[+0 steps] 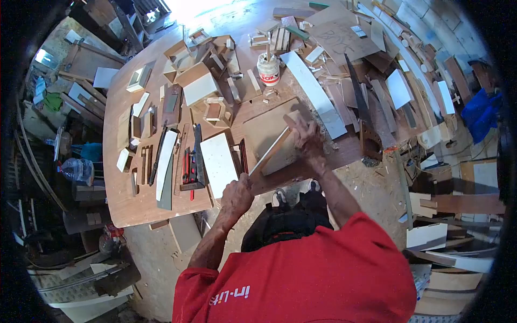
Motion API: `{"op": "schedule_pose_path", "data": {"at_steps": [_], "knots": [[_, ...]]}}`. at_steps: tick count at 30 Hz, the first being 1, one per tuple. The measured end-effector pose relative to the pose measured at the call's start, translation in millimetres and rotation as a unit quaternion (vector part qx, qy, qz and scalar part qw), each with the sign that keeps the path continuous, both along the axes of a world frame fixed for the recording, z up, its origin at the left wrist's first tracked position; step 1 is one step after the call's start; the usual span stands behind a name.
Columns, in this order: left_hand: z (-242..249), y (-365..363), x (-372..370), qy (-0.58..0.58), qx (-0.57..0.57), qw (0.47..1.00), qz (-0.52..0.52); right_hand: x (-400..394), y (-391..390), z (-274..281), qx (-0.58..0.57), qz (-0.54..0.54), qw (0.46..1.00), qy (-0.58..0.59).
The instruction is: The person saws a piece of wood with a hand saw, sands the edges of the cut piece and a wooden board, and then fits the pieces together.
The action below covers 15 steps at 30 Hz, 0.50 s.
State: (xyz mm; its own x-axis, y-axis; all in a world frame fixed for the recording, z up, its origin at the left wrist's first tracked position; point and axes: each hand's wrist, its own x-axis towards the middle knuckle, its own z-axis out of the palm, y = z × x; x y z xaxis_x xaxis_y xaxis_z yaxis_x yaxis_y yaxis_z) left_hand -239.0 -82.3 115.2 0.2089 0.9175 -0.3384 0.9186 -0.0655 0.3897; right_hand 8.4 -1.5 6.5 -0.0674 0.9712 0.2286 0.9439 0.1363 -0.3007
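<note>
My left hand [237,197] is closed around the near end of a narrow wooden strip [269,151] with a pale edge, at the table's front edge. The strip slants up and away to the right. At its far end my right hand [306,137] grips a small tan block [292,119], which seems to touch the strip; the fingers partly hide it. Under both lies a flat brown board [264,125]. Just left of the strip is a white panel [217,160].
A tub with a red label [268,71] stands behind the board. To the right lie a long white board [314,94] and a handsaw [357,89]. Small wooden boxes [200,89] and a black-and-red tool [191,164] are on the left. Offcuts [455,204] are stacked at right.
</note>
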Motion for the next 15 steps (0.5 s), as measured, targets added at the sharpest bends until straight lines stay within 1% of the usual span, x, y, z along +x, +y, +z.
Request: {"op": "schedule_pose_path", "data": {"at_steps": [2,3,5,6,7,8,9,10,11,12,13,14,15], "knots": [[6.7,1.5,5.2,0.019,-0.018,0.999,0.019,2.5,-16.7,-24.2,0.131,0.053,0.990,0.028],[1.6,7.0,5.8,0.013,-0.010,1.000,0.017,3.4,-25.5,-35.1,0.195,0.078,0.977,0.034],[-14.0,1.6,-3.0,0.012,-0.005,1.000,0.004,-33.1,-50.0,-45.4,0.020,-0.006,0.998,0.051],[-13.6,1.0,-3.3,0.013,-0.009,1.000,0.002,-42.3,-57.1,-48.3,-0.070,-0.048,0.995,0.061],[-11.7,-1.7,-2.9,-0.003,0.002,1.000,0.006,-34.2,-43.2,-28.8,-0.076,-0.051,0.994,0.063],[-11.3,-4.1,-1.5,-0.021,0.015,1.000,0.010,-14.9,-9.5,12.9,-0.070,-0.056,0.993,0.072],[-12.1,-8.1,-2.1,-0.021,0.012,1.000,0.008,-2.9,5.8,35.8,-0.063,-0.061,0.993,0.083],[-12.3,-8.3,-4.3,-0.019,0.020,1.000,0.004,-4.3,-2.6,5.2,-0.060,-0.062,0.993,0.084],[-12.4,-1.7,-4.4,-0.021,0.036,0.999,0.001,-7.0,-9.4,-50.7,0.024,0.004,0.990,-0.141],[-13.1,4.6,-4.9,-0.024,0.046,0.999,0.004,-13.6,-18.6,-55.5,0.060,0.038,0.965,-0.253],[-15.0,4.8,-7.4,-0.027,0.020,0.999,0.005,-20.2,-27.5,-59.3,0.109,0.067,0.924,-0.359],[-18.6,3.0,-9.9,-0.030,-0.011,0.999,0.007,-35.8,-47.6,-21.5,0.103,0.034,0.974,-0.197],[-26.0,3.1,-11.3,-0.029,-0.016,0.999,0.007,-44.0,-58.8,0.8,0.093,-0.001,0.995,-0.030]]}}
